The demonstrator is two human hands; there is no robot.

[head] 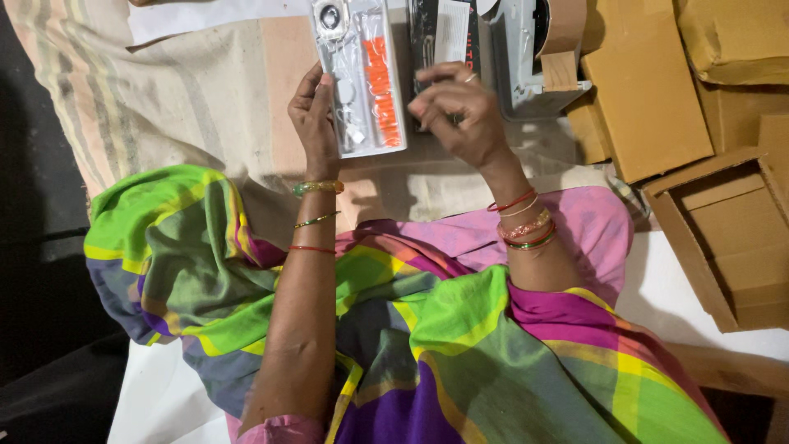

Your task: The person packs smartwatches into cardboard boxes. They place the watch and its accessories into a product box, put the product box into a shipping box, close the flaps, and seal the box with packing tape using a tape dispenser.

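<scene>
— How far along is the packing judged to be?
— One clear packet (362, 78) is held upright over the striped cloth (164, 99): gripped by the left hand (315, 115), pinched by the right hand (456, 111). Open cartons (723, 238) are not yet filled.

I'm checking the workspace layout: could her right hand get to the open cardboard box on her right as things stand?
Probably yes. The right hand rests by the clear packet, and only flat cardboard pieces lie between it and the open cardboard box.
</scene>
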